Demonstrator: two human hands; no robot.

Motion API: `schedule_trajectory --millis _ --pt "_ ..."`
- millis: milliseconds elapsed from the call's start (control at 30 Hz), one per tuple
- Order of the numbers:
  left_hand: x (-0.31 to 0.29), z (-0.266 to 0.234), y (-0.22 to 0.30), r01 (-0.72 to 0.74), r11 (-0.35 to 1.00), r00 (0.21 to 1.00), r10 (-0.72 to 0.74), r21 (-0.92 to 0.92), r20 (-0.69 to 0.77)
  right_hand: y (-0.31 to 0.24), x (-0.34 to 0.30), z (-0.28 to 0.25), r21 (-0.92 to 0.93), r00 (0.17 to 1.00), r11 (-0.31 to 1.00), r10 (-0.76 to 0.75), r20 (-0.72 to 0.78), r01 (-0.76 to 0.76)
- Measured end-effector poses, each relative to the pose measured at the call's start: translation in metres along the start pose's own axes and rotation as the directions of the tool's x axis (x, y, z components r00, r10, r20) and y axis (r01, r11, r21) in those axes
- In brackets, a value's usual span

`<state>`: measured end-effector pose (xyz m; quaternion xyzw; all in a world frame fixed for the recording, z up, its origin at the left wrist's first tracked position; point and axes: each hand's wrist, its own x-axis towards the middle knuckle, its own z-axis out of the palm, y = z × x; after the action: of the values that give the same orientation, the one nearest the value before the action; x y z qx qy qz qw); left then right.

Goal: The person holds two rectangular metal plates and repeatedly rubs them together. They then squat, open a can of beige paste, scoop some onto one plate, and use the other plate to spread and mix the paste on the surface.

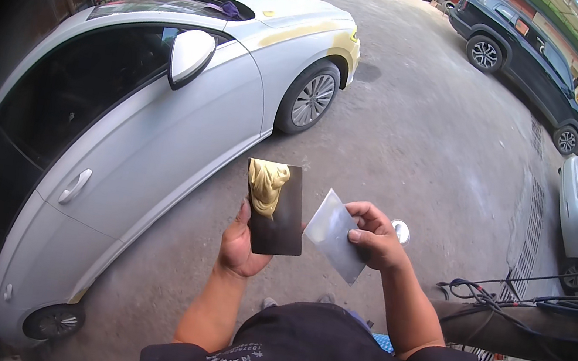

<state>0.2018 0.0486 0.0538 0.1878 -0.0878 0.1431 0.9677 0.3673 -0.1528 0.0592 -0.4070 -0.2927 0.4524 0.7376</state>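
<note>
My left hand (241, 243) grips a dark rectangular board (278, 224) from below and the left side. A thick mound of yellow body filler (267, 183) covers the board's upper left, with a tongue running down toward the middle. In my right hand (379, 239) is a thin grey metal spreader (335, 236), pinched between thumb and fingers and tilted. The spreader's left corner is close to the board's right edge; the two do not clearly touch. Both are held out in front of my body.
A white car (162, 132) stands at the left, with yellowish patches (299, 34) on its front fender. A round white container (399, 231) sits beyond my right hand. Cables (503, 298) hang over a thick pipe (520, 333) at the right. A dark SUV (522, 47) is parked far right.
</note>
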Motion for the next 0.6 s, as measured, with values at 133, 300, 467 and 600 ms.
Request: schedule_trajectory --millis 133,300,467,600 --pt "0.000 -0.001 0.002 0.013 0.998 1.000 -0.014 0.067 0.005 0.022 0.002 0.016 0.204 0.987 0.966 0.153 0.046 -0.159" --pt "-0.001 0.000 0.006 0.097 0.995 0.992 -0.100 0.031 0.078 0.005 0.039 0.017 0.286 0.993 0.956 0.033 0.114 -0.065" --pt "-0.002 0.009 0.011 0.062 0.995 0.998 -0.063 0.072 0.011 -0.023 0.032 0.012 0.115 0.998 0.993 -0.046 0.047 0.041" --pt "-0.002 0.017 0.010 -0.017 0.973 0.992 0.045 0.230 -0.116 -0.006 0.008 0.025 -0.247 0.998 0.968 0.047 0.030 -0.038"
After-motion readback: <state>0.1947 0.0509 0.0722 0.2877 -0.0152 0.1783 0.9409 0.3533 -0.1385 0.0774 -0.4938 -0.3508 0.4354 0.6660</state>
